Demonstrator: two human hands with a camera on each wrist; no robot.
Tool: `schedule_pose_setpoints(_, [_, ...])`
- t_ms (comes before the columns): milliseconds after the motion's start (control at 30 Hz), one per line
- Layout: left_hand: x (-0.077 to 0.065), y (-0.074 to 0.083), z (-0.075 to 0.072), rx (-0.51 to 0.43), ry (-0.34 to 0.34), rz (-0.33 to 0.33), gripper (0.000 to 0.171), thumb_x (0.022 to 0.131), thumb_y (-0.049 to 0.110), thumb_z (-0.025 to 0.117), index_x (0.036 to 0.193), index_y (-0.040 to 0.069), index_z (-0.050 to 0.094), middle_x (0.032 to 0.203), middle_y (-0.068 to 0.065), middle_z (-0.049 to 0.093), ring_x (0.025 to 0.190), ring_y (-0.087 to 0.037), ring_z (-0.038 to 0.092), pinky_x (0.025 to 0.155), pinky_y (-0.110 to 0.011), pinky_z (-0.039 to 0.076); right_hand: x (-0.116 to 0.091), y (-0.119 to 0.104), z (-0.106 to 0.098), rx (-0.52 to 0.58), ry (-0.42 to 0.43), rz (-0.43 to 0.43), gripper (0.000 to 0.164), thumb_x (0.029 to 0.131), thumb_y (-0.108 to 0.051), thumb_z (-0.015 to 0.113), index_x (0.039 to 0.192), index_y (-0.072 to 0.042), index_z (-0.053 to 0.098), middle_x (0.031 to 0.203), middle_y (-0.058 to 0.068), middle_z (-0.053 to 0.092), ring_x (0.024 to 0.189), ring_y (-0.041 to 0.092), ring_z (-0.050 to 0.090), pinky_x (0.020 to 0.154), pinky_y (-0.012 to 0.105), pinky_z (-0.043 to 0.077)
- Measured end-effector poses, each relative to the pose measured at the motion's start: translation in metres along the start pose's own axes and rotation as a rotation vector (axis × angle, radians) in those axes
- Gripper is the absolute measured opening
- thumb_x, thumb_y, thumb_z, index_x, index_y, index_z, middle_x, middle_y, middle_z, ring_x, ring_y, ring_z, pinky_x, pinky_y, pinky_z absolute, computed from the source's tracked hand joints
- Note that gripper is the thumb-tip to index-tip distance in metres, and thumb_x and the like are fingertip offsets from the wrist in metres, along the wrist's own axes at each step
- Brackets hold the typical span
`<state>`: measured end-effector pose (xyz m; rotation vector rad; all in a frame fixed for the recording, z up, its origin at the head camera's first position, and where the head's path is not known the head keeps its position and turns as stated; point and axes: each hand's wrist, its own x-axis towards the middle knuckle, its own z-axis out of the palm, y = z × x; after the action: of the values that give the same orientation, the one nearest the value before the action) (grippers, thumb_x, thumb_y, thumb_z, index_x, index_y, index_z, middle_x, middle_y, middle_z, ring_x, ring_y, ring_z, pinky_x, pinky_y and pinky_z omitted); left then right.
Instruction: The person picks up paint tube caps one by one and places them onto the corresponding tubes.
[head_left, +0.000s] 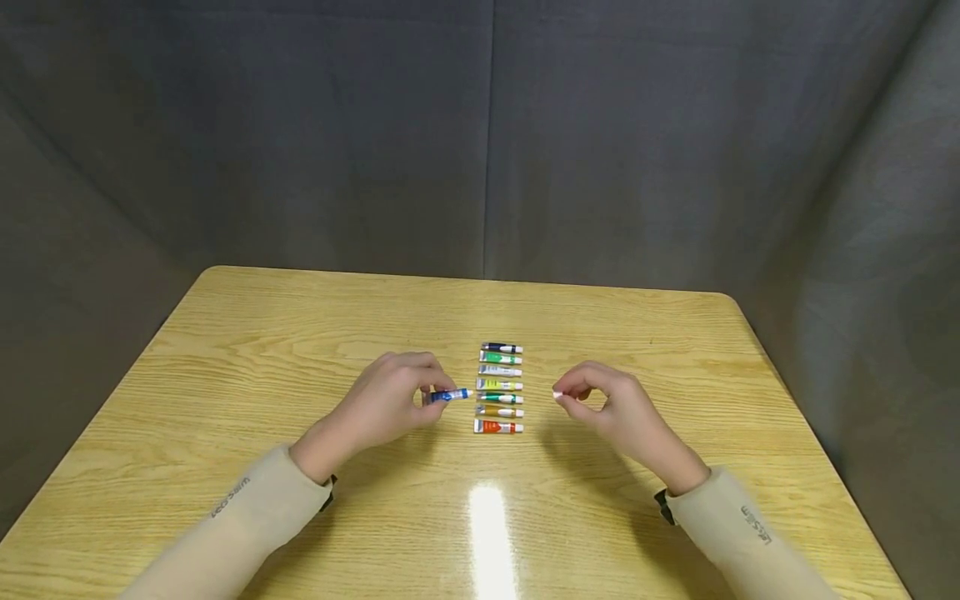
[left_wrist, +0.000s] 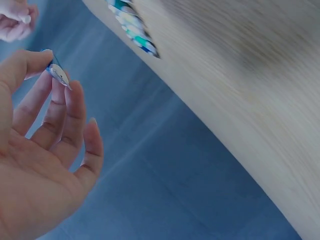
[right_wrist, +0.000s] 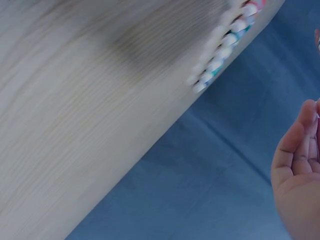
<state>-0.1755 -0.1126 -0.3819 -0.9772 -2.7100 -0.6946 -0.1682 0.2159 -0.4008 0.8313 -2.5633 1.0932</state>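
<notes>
A small blue paint tube [head_left: 448,395] is pinched between the thumb and fingers of my left hand [head_left: 393,396], its nozzle end pointing right. In the left wrist view the tube [left_wrist: 59,75] shows nearly end-on at the fingertips. My right hand [head_left: 611,404] pinches a small white cap [head_left: 557,394] between thumb and fingertips, apart from the tube. Between the hands lies a column of several capped paint tubes, among them a yellow-green tube [head_left: 498,385] and a red tube [head_left: 498,427]. The right wrist view catches only part of the right hand [right_wrist: 300,170].
The wooden table [head_left: 300,317] has its far edge against a dark grey curtain [head_left: 337,142]. Within the column also lie a dark blue tube [head_left: 501,347], a white tube [head_left: 499,371] and an ochre tube [head_left: 499,412]. A bright light reflection crosses the table's near middle.
</notes>
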Motion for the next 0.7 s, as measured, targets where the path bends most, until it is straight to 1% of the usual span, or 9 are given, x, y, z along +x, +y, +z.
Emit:
schedule_pose_setpoints(100, [0.004,0.007,0.003,0.002,-0.002,0.041,0.015,0.087,0.015,0.081,0.101,0.019,0.082,0.094,0.009,0.073,0.069,-0.007,0.059,0.082,-0.035,0.052,0.002,-0.008,0.005,0.019,0.016,-0.049,0.017,0.089,-0.001,0.078,0.098,-0.015,0.076,0.096,-0.005,0.074,0.085,0.002,0.064,0.074,0.03,0.059])
schedule_pose_setpoints(200, [0.008,0.014,0.005,-0.001,0.004,0.08,0.016,0.087,0.014,0.079,0.102,0.019,0.082,0.093,0.009,0.073,0.069,-0.009,0.061,0.078,-0.032,0.051,0.004,-0.016,0.009,0.04,0.023,-0.07,0.017,0.089,-0.001,0.078,0.098,-0.015,0.076,0.096,-0.004,0.075,0.084,0.003,0.064,0.074,0.033,0.06])
schedule_pose_setpoints(267, [0.01,0.019,0.005,-0.004,0.013,0.105,0.016,0.086,0.013,0.079,0.101,0.018,0.082,0.093,0.009,0.073,0.07,-0.011,0.062,0.077,-0.03,0.05,0.004,-0.021,0.011,0.06,0.018,-0.082,0.017,0.089,-0.001,0.078,0.098,-0.015,0.076,0.096,-0.004,0.075,0.084,0.003,0.064,0.074,0.032,0.06])
schedule_pose_setpoints(333, [0.011,0.025,0.006,-0.005,0.029,0.132,0.015,0.085,0.013,0.081,0.099,0.018,0.082,0.092,0.009,0.073,0.071,-0.009,0.062,0.076,-0.029,0.05,0.005,-0.025,0.014,0.078,0.01,-0.095,0.019,0.089,0.0,0.077,0.099,-0.016,0.075,0.096,-0.004,0.075,0.084,0.004,0.064,0.074,0.032,0.059])
schedule_pose_setpoints(433, [0.012,0.033,0.005,-0.009,0.043,0.161,0.014,0.083,0.014,0.082,0.097,0.017,0.082,0.092,0.008,0.073,0.074,-0.007,0.063,0.079,-0.032,0.053,0.005,-0.03,0.017,0.096,0.01,-0.129,0.02,0.089,0.002,0.077,0.099,-0.016,0.075,0.096,-0.003,0.075,0.084,0.006,0.065,0.075,0.029,0.059])
schedule_pose_setpoints(533, [0.013,0.039,0.006,-0.012,0.051,0.182,0.016,0.082,0.013,0.082,0.097,0.016,0.082,0.092,0.008,0.074,0.075,-0.007,0.063,0.081,-0.035,0.054,0.004,-0.034,0.019,0.097,0.021,-0.152,0.021,0.087,0.003,0.078,0.098,-0.015,0.075,0.095,-0.002,0.075,0.083,0.006,0.064,0.074,0.028,0.058])
schedule_pose_setpoints(700, [0.013,0.044,0.006,-0.024,0.044,0.187,0.018,0.082,0.012,0.082,0.099,0.016,0.082,0.092,0.008,0.072,0.074,-0.007,0.061,0.078,-0.029,0.05,0.003,-0.037,0.021,0.09,0.032,-0.169,0.02,0.086,0.003,0.079,0.097,-0.012,0.074,0.093,0.0,0.075,0.082,0.006,0.064,0.074,0.025,0.058])
